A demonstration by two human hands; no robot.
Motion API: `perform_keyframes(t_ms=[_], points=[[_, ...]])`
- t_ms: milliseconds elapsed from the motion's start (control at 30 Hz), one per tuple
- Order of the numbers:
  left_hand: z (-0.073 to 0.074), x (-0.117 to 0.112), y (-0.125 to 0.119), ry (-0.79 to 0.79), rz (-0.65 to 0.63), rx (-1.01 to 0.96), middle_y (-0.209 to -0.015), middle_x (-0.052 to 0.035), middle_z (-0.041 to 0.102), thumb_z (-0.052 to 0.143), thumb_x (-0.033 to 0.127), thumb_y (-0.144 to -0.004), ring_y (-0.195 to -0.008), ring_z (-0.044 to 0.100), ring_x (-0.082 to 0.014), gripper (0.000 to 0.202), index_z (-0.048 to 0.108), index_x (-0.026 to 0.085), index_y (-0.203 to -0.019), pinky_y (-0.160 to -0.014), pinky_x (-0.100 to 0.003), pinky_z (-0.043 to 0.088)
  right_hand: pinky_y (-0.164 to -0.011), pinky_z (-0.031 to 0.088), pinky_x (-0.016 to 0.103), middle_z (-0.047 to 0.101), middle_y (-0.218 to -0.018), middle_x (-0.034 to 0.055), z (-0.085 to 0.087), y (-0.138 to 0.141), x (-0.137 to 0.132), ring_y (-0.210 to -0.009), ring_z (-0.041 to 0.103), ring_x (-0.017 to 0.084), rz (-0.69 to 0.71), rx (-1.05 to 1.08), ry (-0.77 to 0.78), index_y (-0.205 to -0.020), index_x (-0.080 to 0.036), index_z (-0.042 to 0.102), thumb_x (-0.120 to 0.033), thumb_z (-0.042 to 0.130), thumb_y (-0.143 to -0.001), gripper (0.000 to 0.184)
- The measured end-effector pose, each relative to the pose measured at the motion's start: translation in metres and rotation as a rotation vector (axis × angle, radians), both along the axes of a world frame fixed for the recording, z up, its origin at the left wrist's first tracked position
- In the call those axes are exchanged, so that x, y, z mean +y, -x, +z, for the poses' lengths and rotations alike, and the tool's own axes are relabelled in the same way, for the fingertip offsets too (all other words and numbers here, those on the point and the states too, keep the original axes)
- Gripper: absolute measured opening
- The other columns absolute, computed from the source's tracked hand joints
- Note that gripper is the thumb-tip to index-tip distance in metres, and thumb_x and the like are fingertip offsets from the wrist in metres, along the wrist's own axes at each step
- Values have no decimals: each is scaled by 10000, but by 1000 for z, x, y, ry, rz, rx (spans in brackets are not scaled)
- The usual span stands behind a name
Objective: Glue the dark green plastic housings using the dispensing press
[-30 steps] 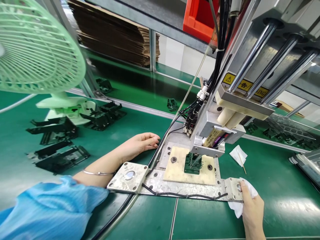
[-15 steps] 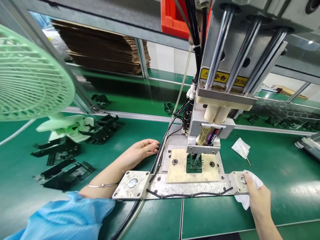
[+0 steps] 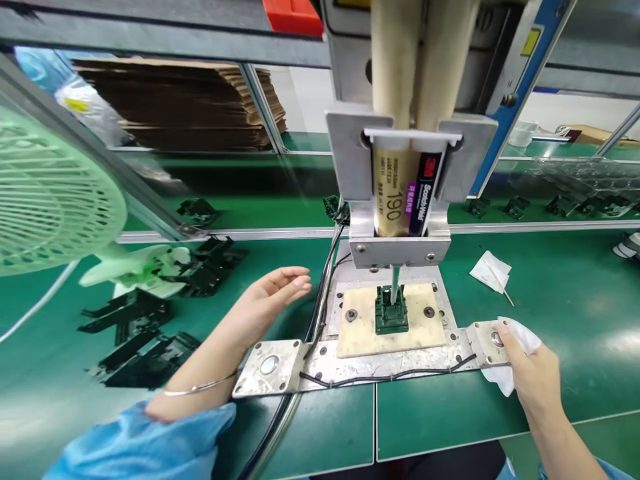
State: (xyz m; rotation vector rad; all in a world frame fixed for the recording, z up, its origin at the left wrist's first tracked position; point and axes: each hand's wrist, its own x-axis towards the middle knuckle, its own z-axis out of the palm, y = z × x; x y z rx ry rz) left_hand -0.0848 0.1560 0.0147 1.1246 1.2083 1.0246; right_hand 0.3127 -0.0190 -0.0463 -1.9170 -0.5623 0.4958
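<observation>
My left hand (image 3: 273,300), fingers loosely curved and holding nothing, hovers beside the black cables (image 3: 320,300). My right hand (image 3: 537,380) pinches a white tissue (image 3: 523,339) against the right button block (image 3: 483,343), its thumb at the round metal button. Between my hands, a small dark green plastic part (image 3: 391,319) sits in the cream fixture plate (image 3: 355,337). Above it stands the dispenser's two-tube glue cartridge (image 3: 400,190) in a metal holder (image 3: 400,252), its thin nozzle (image 3: 395,283) reaching down to the part. A second button block (image 3: 270,365) lies near my left wrist.
A light green fan (image 3: 55,193) stands at left, with several black plastic parts (image 3: 145,353) near it. A white sheet (image 3: 485,270) with a thin stick lies at right. More dark parts (image 3: 517,205) line the back strip. Stacked cardboard (image 3: 175,107) is behind.
The cartridge holder has risen away from the fixture, showing more of the nozzle and the pale plungers. My left hand has shifted slightly off the cables. My right hand keeps the tissue.
</observation>
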Motion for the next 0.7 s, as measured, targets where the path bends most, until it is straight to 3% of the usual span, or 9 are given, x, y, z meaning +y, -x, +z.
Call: perform_keyframes(t_ms=[67,133,233,333,433,533,700], points=[[21,-11,-10,-94,-52,95,-1030,-35,718,921,469,-564,-1078,640,-252,534,718,257,-1010,-1027,-343,509,-683,528,346,757,-884,118,-1,-1,-1,-859,701,322,2,-14,15,-923,-130,777,-633,761,-605,595],[39,-22,-28,-126,-182,206,-1226,-48,681,935,403,-539,-1244,570,-327,609,701,293,-1091,-1101,-416,457,-710,523,354,759,-894,110,-2,-2,-3,-882,698,326,-3,-34,23,-917,-141,776,-641,761,-607,589],[51,-34,-63,-105,-339,341,-1386,-50,596,965,282,-425,-1346,487,-396,800,669,320,-1168,-1121,-481,429,-709,520,353,759,-910,103,-1,-2,-5,-894,697,327,-11,-32,25,-936,-144,772,-651,761,-628,594],[45,-38,-93,-102,-415,401,-1244,-71,671,956,274,-428,-1271,552,-399,716,691,276,-1093,-1111,-522,424,-686,516,337,757,-896,102,-1,-2,-7,-871,698,313,4,-50,22,-979,-128,765,-649,761,-663,609],[36,-38,-107,-97,-440,284,-1108,-57,720,907,290,-548,-1155,632,-329,505,690,235,-1002,-1106,-496,440,-681,511,329,754,-870,95,-1,-3,-8,-843,694,297,26,-80,18,-986,-123,763,-660,748,-689,614],[36,-38,-108,30,-440,207,-1073,-54,741,885,291,-597,-1098,667,-308,435,699,222,-985,-1064,-473,485,-709,508,336,754,-873,85,-1,-3,-10,-842,691,286,40,-104,10,-995,-137,764,-661,739,-703,600],[50,-50,-102,234,-438,256,-895,-40,768,853,411,-655,-973,706,-321,357,775,232,-954,-877,-397,578,-707,516,354,753,-891,94,0,-2,-9,-842,692,291,42,-111,-14,-1023,-133,761,-648,732,-723,597]])
